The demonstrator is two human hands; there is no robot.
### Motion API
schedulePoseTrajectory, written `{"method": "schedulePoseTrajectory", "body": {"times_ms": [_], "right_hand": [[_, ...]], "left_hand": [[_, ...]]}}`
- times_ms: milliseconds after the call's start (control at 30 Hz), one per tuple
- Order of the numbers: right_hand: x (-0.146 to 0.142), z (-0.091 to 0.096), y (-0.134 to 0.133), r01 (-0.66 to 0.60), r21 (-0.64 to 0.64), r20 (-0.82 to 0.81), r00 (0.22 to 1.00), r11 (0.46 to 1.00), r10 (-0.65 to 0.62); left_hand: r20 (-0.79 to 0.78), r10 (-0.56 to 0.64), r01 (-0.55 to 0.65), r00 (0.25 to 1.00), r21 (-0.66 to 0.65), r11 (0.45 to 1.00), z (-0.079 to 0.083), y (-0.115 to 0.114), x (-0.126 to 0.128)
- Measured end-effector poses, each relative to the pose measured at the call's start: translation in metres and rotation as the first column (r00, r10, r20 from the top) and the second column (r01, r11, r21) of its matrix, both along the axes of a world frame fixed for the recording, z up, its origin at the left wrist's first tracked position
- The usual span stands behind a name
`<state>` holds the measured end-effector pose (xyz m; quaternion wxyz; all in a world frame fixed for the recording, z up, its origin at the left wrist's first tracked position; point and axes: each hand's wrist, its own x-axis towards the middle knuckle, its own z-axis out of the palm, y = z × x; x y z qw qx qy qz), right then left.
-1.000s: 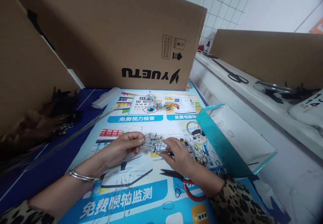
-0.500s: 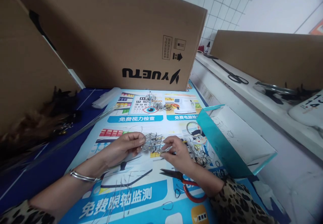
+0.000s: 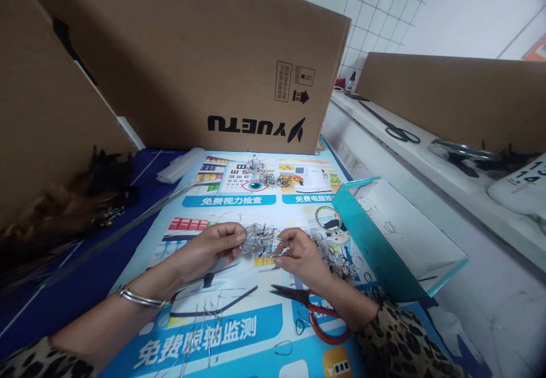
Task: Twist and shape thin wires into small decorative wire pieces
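Observation:
A loose openwork cluster of thin silvery wire point(image 3: 259, 239), with small dark and yellowish bits in it, is held above the printed sheet. My left hand point(image 3: 222, 241) pinches its left side between thumb and fingers. At its right edge, my right hand point(image 3: 298, 254) has its fingers curled around wire ends; the exact grip is partly hidden. Below my right hand lie red-handled scissors point(image 3: 326, 321), blades pointing left. A pile of similar wire pieces point(image 3: 341, 263) rests beyond my right wrist, near a coil of silver wire point(image 3: 328, 217).
A teal open box point(image 3: 384, 241) stands at the right. Straight wire lengths point(image 3: 207, 332) lie in front of me. More wire clusters point(image 3: 267, 179) sit toward the back, before a large cardboard box point(image 3: 205, 54). Dark feathery material point(image 3: 55, 207) is at the left.
My right hand has shifted slightly, its fingers closing a little at the right edge of the wire cluster. My left hand stays almost in place.

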<state>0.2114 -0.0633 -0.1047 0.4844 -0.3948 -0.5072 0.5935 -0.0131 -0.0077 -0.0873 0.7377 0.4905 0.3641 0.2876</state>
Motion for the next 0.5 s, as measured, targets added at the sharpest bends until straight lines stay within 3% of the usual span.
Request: {"method": "schedulePoseTrajectory", "body": {"times_ms": [500], "right_hand": [[0.0041, 0.006, 0.0026, 0.137, 0.042, 0.05, 0.989, 0.99, -0.139]], "left_hand": [[-0.066, -0.036, 0.041, 0.997, 0.077, 0.996, -0.0061, 0.0017, -0.0002]]}}
